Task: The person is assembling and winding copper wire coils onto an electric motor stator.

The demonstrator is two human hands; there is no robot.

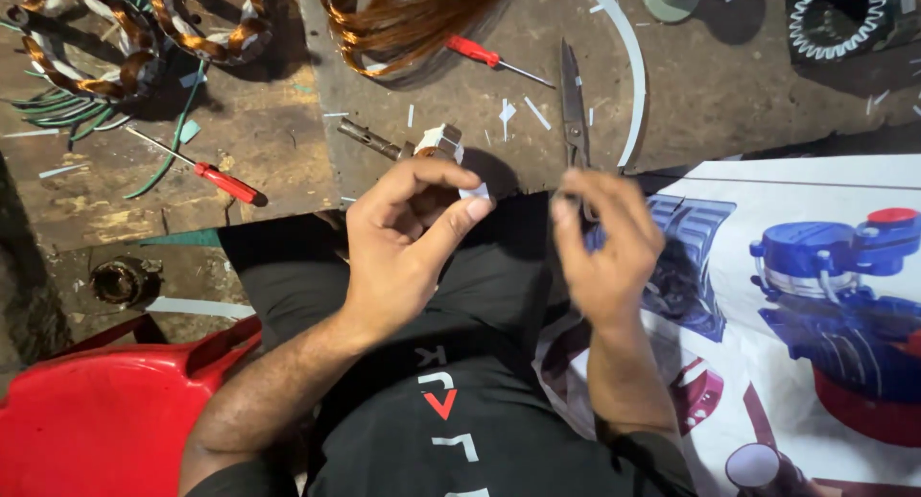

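Observation:
My left hand [408, 238] pinches a small white strip of paper [472, 190] between thumb and forefinger, just below the edge of the brown workbench [288, 132]. Right above it lies a short metal rod with a white wrapped block [439, 142]. My right hand [606, 243] is blurred, fingers curled, at the handles of a pair of scissors [574, 104] that lies on the bench with its blades pointing away from me. Whether it grips the handles is unclear.
Two red-handled screwdrivers [225, 182] [475, 51], copper wire coils [403, 17], wound coil rings [86, 46], a long white curved strip [628, 65] and a stator core [839, 17] lie on the bench. A red plastic chair [106, 411] is at lower left, a printed sheet [815, 295] at right.

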